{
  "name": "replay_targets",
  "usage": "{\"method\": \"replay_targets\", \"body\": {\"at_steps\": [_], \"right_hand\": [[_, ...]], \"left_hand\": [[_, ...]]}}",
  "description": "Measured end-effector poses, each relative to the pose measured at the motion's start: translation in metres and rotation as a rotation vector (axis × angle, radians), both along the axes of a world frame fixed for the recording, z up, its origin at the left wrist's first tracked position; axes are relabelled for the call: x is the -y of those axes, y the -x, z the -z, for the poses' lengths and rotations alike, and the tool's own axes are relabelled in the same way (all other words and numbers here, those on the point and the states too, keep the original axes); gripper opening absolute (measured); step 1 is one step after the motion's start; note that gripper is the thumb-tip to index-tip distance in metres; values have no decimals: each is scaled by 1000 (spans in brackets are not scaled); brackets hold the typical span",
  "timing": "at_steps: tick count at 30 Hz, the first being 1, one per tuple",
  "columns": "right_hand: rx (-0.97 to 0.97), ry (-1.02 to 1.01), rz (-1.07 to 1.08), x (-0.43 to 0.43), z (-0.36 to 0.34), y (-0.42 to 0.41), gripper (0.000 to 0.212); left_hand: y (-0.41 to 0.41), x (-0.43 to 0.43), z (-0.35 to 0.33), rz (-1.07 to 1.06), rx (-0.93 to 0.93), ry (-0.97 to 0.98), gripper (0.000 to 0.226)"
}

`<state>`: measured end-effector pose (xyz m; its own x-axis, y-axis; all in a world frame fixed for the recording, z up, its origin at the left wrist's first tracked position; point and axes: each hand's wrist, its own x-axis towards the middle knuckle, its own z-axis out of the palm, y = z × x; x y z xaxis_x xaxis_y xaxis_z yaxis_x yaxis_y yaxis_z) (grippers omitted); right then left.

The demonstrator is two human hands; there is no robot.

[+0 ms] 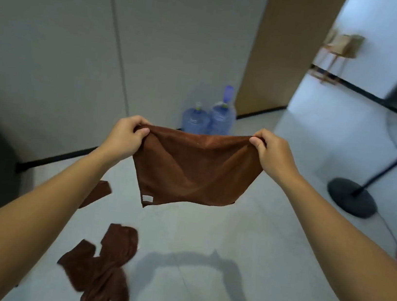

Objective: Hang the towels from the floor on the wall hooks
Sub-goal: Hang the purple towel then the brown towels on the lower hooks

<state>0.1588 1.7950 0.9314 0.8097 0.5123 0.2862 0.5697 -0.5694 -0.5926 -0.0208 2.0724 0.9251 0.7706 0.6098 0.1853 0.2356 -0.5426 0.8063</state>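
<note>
Straight ahead, facing a broad grey wall (pixel 56 28) with no hooks anywhere in view, and standing over a pale, glossy floor (pixel 230 244).

At mid-frame, holding a brown towel (pixel 194 172) up in the air, well clear of the floor, stretched out flat between both hands. Probably spread like this to shake out the folds and find an edge or loop fit for a hook. Sagging slightly along the top hem, hanging loose below.

Down at the lower left, a second towel (pixel 101 272) lying crumpled on the floor, not yet picked up. Off to the right, a dark round fan base (pixel 351 197) with its slanting pole. Against the wall beyond the held cloth, two blue water jugs (pixel 208 121) side by side. Further left, a strip of a third towel (pixel 100 191), half hidden behind the left forearm.

Left hand (pixel 126 137): gripping the top left corner, fingers curled over the hem, thumb pressed on the cloth from the near side. Right hand (pixel 272 153): pinching the top right corner, fingers bunched close together, thumb tucked against them, with no fingers spread on either side.

Smallest of all, a pale label (pixel 147 198) at the towel's lower left corner, perhaps near a hanging loop, though too small to tell.

Seemingly early in the job: one towel in hand, two on the floor, none seen hung. Next, most likely turning to locate the hooks.
</note>
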Motion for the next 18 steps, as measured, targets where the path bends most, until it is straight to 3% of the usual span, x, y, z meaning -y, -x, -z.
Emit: {"method": "replay_targets", "body": {"at_steps": [8, 13, 18], "right_hand": [[33, -53, 341, 200, -25, 33, 23], [33, -65, 575, 363, -30, 72, 26], [20, -72, 779, 526, -36, 137, 26]], "left_hand": [[-83, 163, -16, 348, 28, 28, 34], [-112, 323, -24, 562, 24, 34, 19], [-118, 488, -38, 730, 29, 56, 22]]}}
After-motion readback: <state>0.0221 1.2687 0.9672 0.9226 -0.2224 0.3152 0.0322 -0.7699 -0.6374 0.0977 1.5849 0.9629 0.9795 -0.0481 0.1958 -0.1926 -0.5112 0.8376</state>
